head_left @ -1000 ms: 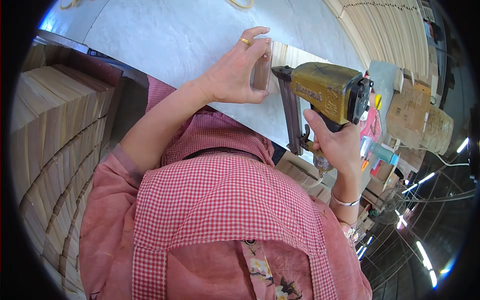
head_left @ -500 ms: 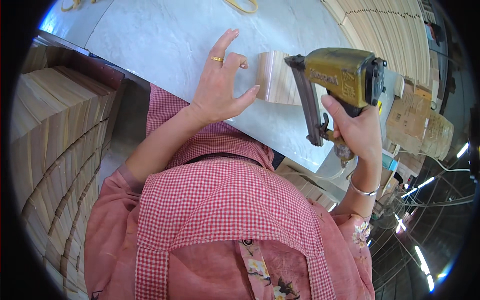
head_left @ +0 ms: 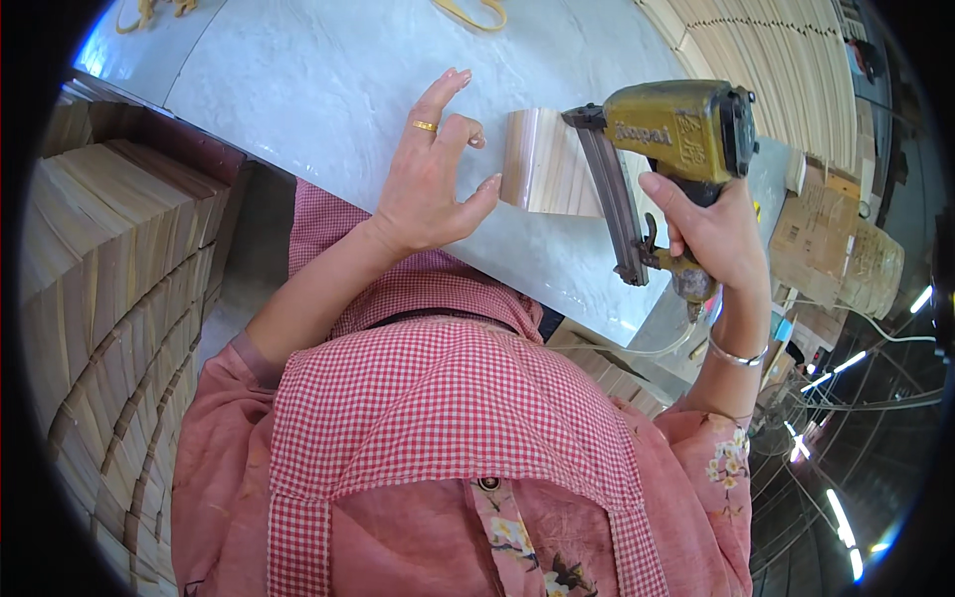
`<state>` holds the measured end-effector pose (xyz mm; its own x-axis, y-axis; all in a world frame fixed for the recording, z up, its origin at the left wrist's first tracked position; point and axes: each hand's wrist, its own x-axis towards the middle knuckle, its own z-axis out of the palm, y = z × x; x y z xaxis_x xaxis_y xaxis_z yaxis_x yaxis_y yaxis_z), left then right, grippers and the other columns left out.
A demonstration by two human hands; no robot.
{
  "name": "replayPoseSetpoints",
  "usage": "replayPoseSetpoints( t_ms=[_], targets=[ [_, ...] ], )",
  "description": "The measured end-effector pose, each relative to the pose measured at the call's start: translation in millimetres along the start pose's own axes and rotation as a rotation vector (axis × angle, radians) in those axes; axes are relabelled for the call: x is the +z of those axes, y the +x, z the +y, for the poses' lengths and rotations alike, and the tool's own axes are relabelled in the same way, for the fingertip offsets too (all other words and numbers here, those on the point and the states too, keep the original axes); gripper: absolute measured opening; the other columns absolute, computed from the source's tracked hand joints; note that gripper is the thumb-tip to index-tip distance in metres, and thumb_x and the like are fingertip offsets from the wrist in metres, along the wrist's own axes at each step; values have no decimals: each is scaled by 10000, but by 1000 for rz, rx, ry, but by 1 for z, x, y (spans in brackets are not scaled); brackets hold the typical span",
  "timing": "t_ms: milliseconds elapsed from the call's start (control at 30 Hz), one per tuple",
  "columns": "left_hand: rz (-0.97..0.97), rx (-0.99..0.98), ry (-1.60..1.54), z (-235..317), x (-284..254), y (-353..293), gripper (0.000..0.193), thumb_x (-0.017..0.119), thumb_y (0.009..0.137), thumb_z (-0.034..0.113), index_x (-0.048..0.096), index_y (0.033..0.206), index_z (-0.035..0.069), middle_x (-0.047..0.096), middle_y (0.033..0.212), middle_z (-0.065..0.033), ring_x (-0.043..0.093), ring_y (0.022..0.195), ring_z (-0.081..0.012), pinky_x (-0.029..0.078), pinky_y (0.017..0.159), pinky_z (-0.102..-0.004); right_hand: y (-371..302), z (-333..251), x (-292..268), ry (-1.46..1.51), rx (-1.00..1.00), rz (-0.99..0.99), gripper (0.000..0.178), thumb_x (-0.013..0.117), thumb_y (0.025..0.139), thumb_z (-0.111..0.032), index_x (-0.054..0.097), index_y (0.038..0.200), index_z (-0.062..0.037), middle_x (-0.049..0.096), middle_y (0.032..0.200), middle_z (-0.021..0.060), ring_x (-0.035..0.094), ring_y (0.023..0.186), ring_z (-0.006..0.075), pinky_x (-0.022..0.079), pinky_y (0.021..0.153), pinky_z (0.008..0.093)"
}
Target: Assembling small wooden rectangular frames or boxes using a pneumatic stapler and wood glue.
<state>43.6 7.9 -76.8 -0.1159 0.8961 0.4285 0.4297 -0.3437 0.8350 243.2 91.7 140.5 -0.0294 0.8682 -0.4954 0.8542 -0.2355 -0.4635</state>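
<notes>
My right hand (head_left: 711, 224) is wrapped round the handle of a pneumatic nail gun (head_left: 671, 124), which has a worn gold body and a dark slanting magazine. The gun's nose is over the right part of a short stack of pale wooden boards (head_left: 547, 164); whether it touches them I cannot tell. Just left of the boards, my left hand (head_left: 428, 179) hovers with fingers apart and curved, holding nothing. A gold ring sits on one of its fingers. The boards lie on a grey marbled tabletop (head_left: 298, 90), partly hidden behind the gun.
Tall stacks of wooden boards (head_left: 109, 219) stand at the left, below table height. More pale boards (head_left: 766, 60) are piled at the far right. A yellow band (head_left: 487, 20) lies at the table's far side. Cardboard boxes (head_left: 811, 229) are at the right; a thin air hose (head_left: 657, 350) trails from the gun.
My left hand has shifted slightly left and down, still spread. The nail gun has moved a little left and up in my right hand. The boards appear slightly further left.
</notes>
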Motion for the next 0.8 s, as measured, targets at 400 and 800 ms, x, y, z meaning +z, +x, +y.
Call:
replayPoseSetpoints(
  t_ms=[400, 800],
  targets=[
    [-268, 261, 210, 58, 25, 52, 327, 754, 742, 194, 619, 1012, 69, 556, 1363, -195, 497, 1184, -341, 330, 1103, -486, -4, 75, -45, 134, 37, 242, 323, 802, 868, -186, 657, 1017, 61, 606, 636, 38, 502, 440, 105, 400, 398, 231],
    [-468, 267, 342, 65, 95, 76, 399, 775, 684, 209, 658, 1023, 35, 565, 1285, -224, 487, 1146, -344, 363, 1038, -447, -3, 95, -48, 132, 56, 181, 326, 794, 875, -198, 664, 1052, 42, 586, 596, 29, 500, 435, 113, 397, 404, 246]
  ],
)
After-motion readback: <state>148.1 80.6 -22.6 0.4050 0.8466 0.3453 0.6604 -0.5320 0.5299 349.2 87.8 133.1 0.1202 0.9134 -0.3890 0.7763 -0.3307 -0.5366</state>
